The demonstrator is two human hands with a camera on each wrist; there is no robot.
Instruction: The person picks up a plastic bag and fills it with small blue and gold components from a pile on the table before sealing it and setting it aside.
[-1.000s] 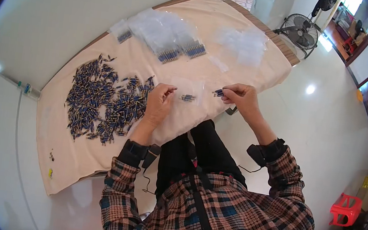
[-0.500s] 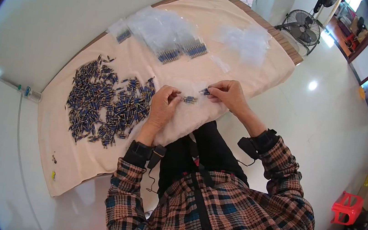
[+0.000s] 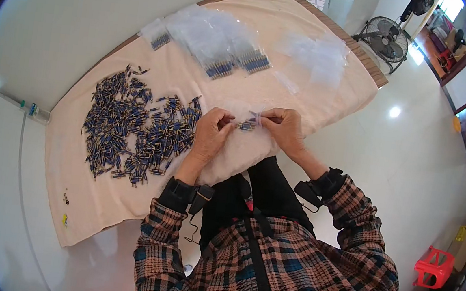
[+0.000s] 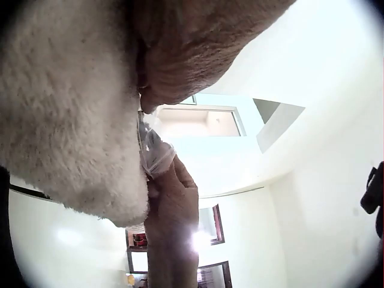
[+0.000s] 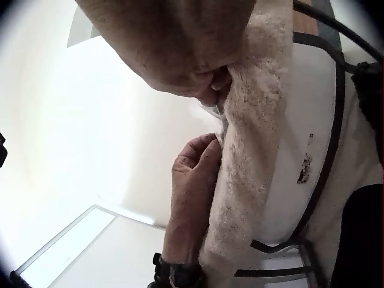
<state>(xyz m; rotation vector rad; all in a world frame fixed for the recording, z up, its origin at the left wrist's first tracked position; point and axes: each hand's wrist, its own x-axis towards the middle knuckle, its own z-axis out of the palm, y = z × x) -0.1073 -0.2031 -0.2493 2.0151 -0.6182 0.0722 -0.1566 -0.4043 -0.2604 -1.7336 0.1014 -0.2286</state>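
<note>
A small clear bag (image 3: 253, 115) with several blue and gold pieces (image 3: 246, 125) lies between the two hands near the table's front edge. The left hand (image 3: 210, 135) pinches its left side, thumb against curled fingers; in the right wrist view that hand (image 5: 195, 174) meets the bag's edge. From the other side the right hand (image 3: 286, 131) grips the bag; the left wrist view has the bag's clear plastic (image 4: 159, 157) bunched at the right hand's fingertips, with the right hand (image 4: 173, 210) below. The left hand (image 4: 192, 48) hides part of the bag there.
Loose blue and gold pieces (image 3: 165, 131) are heaped on the cloth (image 3: 115, 206) at the left. Filled clear bags (image 3: 205, 37) lie at the back, and flat clear bags (image 3: 317, 54) at the back right. A fan (image 3: 387, 39) and red stool (image 3: 434, 267) stand on the floor.
The right hand has moved left, bringing its pieces to the bag, and now holds the bag's plastic. The left hand has shifted slightly right, to the bag's left side.
</note>
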